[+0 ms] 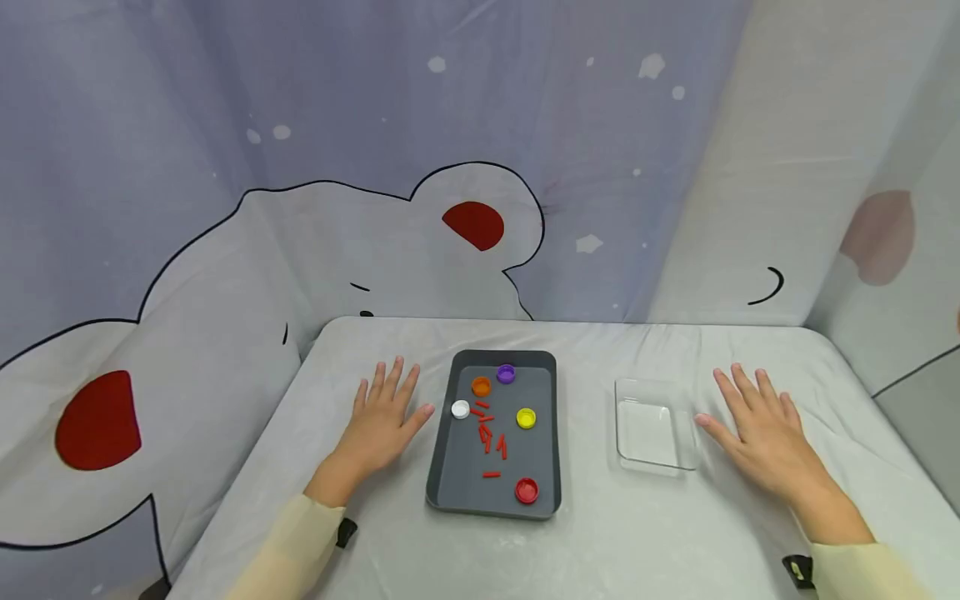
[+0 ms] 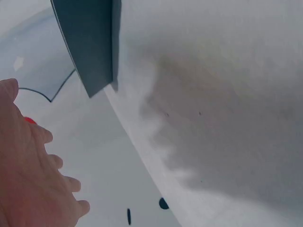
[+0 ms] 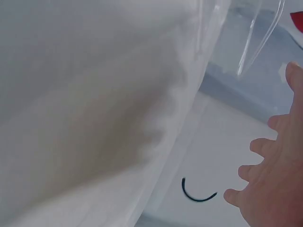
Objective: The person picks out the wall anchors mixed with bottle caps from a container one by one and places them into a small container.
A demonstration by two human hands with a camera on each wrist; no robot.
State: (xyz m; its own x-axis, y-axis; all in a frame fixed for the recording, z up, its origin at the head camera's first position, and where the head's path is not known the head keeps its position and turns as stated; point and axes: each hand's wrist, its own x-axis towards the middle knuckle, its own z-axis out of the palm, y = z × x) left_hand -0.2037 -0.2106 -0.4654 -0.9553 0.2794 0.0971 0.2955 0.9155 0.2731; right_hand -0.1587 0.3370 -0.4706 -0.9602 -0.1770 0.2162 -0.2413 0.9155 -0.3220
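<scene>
My left hand [image 1: 380, 427] is spread over the table just left of a dark grey tray [image 1: 465, 493], its fingers straight and holding nothing. To the right, my right hand [image 1: 768, 437] is spread the same way beside a clear plastic box [image 1: 651, 460]. In the tray lie several short red sticks [image 1: 491, 475] in a loose scatter. Small round caps surround them: a purple cap [image 1: 506, 373], an orange cap [image 1: 482, 386], a white cap [image 1: 460, 409], a yellow cap [image 1: 526, 418] and a red cap [image 1: 527, 490]. The tray's side [image 2: 90, 42] shows in the left wrist view.
A white cloth [image 1: 585, 533] covers the table. Behind and at both sides hangs a printed curtain [image 1: 360, 108] with bear drawings. Dark bands [image 1: 347, 532] sit at both wrists, below pale sleeves.
</scene>
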